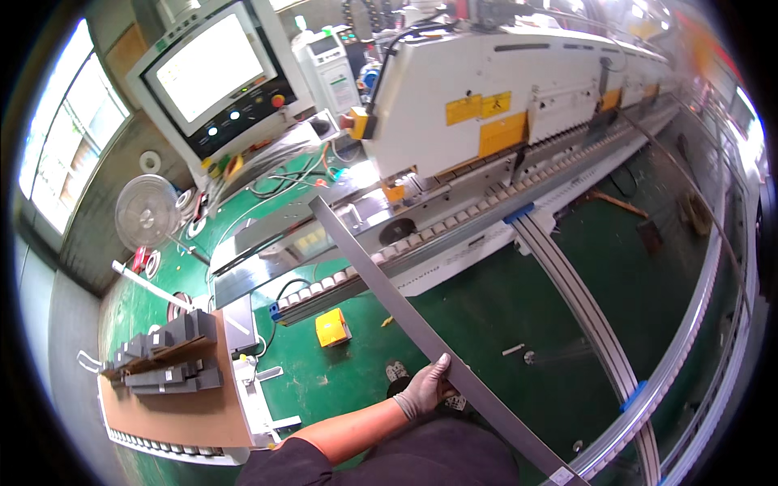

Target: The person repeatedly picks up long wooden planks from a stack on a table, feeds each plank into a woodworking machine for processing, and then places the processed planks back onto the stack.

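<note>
My left hand (424,390), in a pale glove, grips the edge of a long, narrow grey board (397,305) with the thumb on its upper face. The board slants from the lower right, where it carries a white label, up to the far left. Its far end lies over the metal bed (279,243) of a long white machine (450,105); I cannot tell whether it touches. It crosses in front of the roller track (478,212) along the machine's front. My right hand is out of view.
A control panel (215,77) with a lit screen stands at the far left. Grey board pieces (166,336) lie on a brown-topped cart (174,413) at left. A yellow box-shaped pedal (332,327) sits on the green floor. Support rails (583,312) and a curved metal rail (681,364) run along the right.
</note>
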{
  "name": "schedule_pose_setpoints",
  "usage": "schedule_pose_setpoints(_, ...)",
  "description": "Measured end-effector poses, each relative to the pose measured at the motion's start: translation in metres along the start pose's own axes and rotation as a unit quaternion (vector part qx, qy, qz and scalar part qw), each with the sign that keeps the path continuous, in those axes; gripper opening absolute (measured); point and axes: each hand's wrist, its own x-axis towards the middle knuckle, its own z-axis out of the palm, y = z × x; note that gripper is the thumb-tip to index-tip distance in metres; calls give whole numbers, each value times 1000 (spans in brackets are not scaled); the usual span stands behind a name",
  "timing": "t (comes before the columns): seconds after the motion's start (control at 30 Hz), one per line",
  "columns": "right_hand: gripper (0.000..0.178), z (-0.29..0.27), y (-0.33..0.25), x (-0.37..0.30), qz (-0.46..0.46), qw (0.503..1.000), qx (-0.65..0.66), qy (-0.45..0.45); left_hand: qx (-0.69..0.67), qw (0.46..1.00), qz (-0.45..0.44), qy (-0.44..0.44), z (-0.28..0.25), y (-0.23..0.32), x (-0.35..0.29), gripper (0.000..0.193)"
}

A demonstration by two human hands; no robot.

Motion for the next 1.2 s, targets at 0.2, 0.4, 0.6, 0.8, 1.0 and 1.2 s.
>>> schedule_pose_setpoints(0.2, 62, -18, -14, -25, -50, 998, 4, 31, 78, 988, -132, -34, -12, -28, 9, 56)
schedule_pose_setpoints(0.4, 54, -196, -217, -4, -208, 917, 288, 181, 197, 956, -166, -142, -49, -21, 21, 57)
schedule_pose_setpoints(0.6, 36, -364, -472, -114, -363, 765, 532, 18, 423, 858, -136, -259, -54, 34, 31, 51)
schedule_pose_setpoints(0.8, 49, -435, -638, -228, -489, 705, 447, -255, 535, 831, 93, -121, -116, 101, 36, 52)
schedule_pose_setpoints(1.0, 69, -439, -604, -260, -544, 739, 304, -253, 408, 830, 338, 175, -153, 223, 3, 25)
schedule_pose_setpoints(1.2, 64, -434, -609, -264, -552, 725, 317, -261, 510, 702, 430, 250, -164, 295, 31, 34)
